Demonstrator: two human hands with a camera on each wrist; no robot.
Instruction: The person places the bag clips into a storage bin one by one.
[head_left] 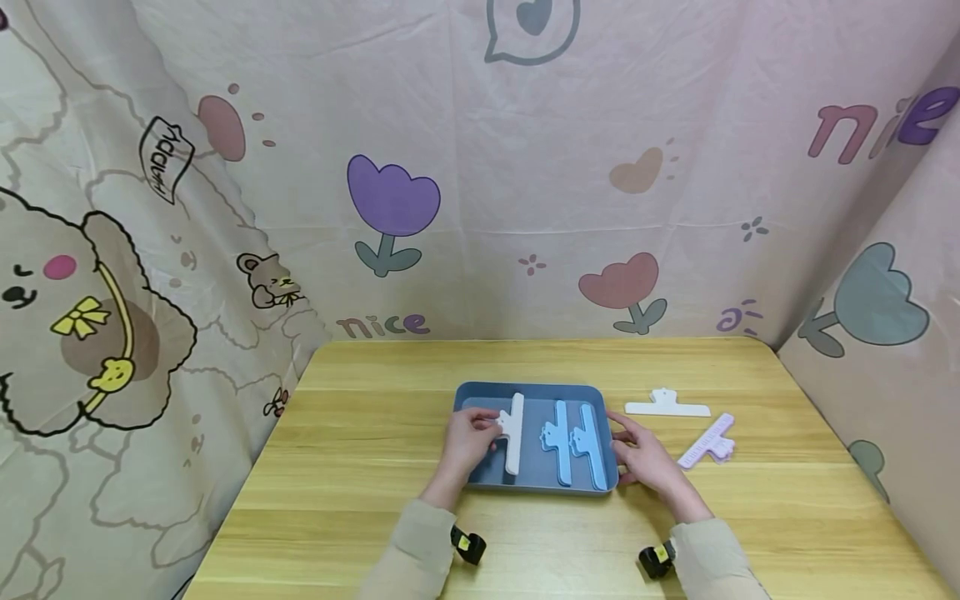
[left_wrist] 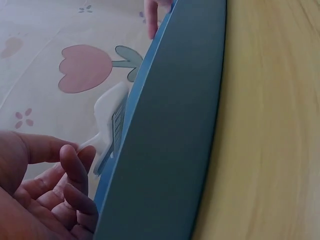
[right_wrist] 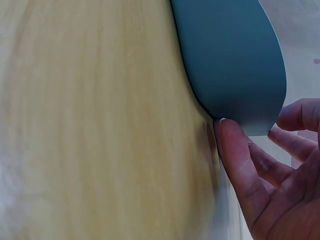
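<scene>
My left hand (head_left: 467,442) reaches over the left side of a blue-grey tray (head_left: 525,487). Its thumb and a finger pinch the small handle of a white long-bar clip (head_left: 514,442), which stands slightly tilted inside the tray. In the left wrist view the clip (left_wrist: 107,110) rises above the tray's rim. Two light blue clips (head_left: 562,467) (head_left: 592,450) lie side by side in the tray's right half. At the tray's right wall is my right hand (head_left: 641,452), its extended fingers and thumb touching the outside near the front corner, seen closely in the right wrist view.
Right of the tray, another white clip (head_left: 667,409) lies on the wooden table (head_left: 360,433). A lilac clip (head_left: 705,443) lies slantwise near it, close to my right hand. Printed cloth (head_left: 480,208) hangs behind the table and along both sides.
</scene>
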